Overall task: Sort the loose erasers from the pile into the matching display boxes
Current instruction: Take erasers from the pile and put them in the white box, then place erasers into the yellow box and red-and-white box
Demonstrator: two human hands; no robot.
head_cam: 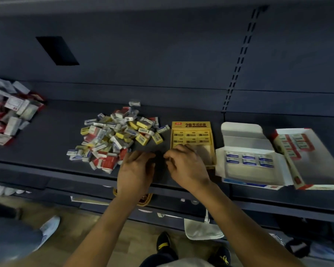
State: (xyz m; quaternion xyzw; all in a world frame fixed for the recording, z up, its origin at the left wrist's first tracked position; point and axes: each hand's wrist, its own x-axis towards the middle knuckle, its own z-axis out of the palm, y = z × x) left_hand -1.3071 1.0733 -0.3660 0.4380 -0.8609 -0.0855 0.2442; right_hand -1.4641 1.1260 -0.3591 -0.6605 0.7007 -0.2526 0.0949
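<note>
The bare left forearm (pixel 104 224) and bare right forearm (pixel 239 224) stretch forward and draw together, so the two hands sit close, fingertips just apart. The left hand (pixel 136 173) lies palm down, its fingers fairly straight and angled toward the right. The right hand (pixel 187 166) is knuckles up, wrist bent, fingers curled inward toward the left. Whether they pinch anything is hidden from where I stand.

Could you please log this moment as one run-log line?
left hand: at pile edge | right hand: at yellow box | grips: unclear | blue box, red box: partly filled
</note>
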